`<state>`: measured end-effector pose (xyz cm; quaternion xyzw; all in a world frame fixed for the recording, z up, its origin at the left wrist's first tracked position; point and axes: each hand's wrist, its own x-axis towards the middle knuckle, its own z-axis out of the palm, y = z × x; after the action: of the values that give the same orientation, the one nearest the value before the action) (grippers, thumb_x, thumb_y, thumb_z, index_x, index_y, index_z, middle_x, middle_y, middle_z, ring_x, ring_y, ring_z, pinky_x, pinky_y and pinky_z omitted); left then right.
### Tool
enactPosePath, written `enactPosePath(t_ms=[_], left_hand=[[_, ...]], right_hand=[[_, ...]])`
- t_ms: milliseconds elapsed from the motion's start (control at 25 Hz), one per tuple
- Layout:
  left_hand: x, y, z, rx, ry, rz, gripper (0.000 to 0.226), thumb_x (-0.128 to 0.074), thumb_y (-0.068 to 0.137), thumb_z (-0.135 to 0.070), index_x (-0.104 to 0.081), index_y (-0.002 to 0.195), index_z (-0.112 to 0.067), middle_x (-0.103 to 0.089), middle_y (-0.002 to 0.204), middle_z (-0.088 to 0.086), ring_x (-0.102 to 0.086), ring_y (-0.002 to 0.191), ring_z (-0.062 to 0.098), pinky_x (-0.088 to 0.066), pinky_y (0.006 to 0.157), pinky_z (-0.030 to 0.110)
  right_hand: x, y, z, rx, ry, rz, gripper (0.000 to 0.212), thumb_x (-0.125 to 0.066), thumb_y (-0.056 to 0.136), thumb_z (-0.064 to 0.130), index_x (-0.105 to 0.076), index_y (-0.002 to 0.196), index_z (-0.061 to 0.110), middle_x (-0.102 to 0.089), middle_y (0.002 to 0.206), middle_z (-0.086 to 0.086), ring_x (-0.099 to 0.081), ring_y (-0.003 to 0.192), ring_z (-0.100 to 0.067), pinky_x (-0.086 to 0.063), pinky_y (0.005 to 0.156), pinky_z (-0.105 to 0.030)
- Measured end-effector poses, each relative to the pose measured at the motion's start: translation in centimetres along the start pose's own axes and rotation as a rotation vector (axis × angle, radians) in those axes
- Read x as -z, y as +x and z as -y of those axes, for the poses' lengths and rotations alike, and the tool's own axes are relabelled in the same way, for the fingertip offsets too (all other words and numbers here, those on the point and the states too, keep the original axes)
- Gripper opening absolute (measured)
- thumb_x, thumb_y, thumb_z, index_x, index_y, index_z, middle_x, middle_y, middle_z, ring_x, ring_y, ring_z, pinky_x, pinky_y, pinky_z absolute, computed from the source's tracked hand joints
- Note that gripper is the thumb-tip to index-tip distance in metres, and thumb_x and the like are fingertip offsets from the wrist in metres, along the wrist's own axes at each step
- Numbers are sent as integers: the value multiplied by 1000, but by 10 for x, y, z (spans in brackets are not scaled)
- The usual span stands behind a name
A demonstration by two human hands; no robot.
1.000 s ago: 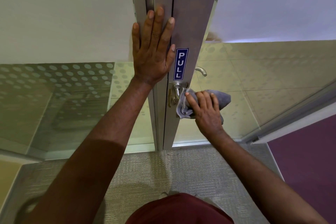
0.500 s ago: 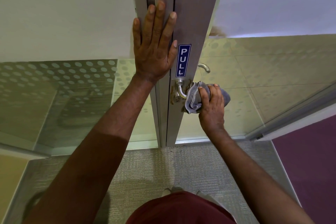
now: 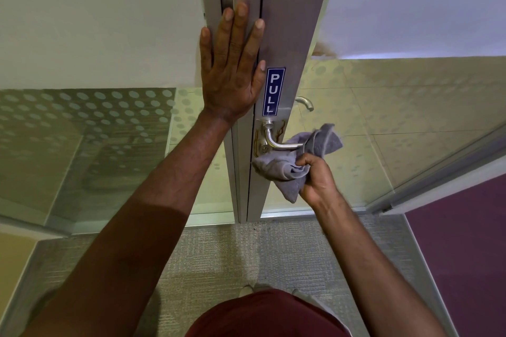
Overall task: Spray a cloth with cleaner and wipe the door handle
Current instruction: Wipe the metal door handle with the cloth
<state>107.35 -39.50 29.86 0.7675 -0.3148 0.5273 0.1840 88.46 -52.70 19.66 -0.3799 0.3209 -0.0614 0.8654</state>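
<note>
A right hand point(image 3: 319, 180) gripped a soft, crumpled grey cloth point(image 3: 295, 164), bunched under and behind the curved, brushed-metal handle point(image 3: 276, 141) (its lever end covered). The left hand point(image 3: 231, 68) lay flat, fingers straight, on the smooth door point(image 3: 290, 35), beside a blue PULL sticker point(image 3: 273, 91). Dotted glass point(image 3: 397, 117) flanked the door; ribbed carpet point(image 3: 219, 260) lay below.

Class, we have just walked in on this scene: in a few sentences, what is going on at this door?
A person is cleaning a door handle. The left hand lies flat, fingers straight, against the metal door edge just left of the blue PULL sticker. The right hand grips a bunched grey cloth, which wraps the outer end of the silver lever while the part near the door is bare. No spray bottle is in view.
</note>
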Motion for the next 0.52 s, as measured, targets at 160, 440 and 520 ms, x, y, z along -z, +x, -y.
enactPosePath(t_ms=[160, 440, 520], left_hand=[[0, 0, 1, -6, -2, 1, 53, -47, 105, -33, -35, 153, -13, -48, 154, 26, -32, 146, 38, 0, 128, 48], [-1, 0, 2, -8, 19, 5, 52, -45, 105, -34, -35, 153, -13, -49, 154, 24, -34, 146, 37, -6, 129, 51], [-1, 0, 1, -11, 22, 13, 53, -45, 105, -34, -35, 153, -13, -50, 153, 24, -35, 146, 37, -16, 126, 56]], right_hand=[[15, -11, 3, -162, 150, 106, 45, -43, 75, 0, -67, 114, -1, -67, 126, -24, -64, 117, -40, -43, 113, -57], [6, -2, 37, -86, 258, 18, 40, -38, 75, 1, -75, 88, 5, -74, 98, -18, -78, 81, -37, -63, 72, -56], [1, 1, 34, -76, 280, 0, 42, -44, 65, 7, -67, 101, 6, -73, 100, -18, -76, 85, -38, -63, 71, -55]])
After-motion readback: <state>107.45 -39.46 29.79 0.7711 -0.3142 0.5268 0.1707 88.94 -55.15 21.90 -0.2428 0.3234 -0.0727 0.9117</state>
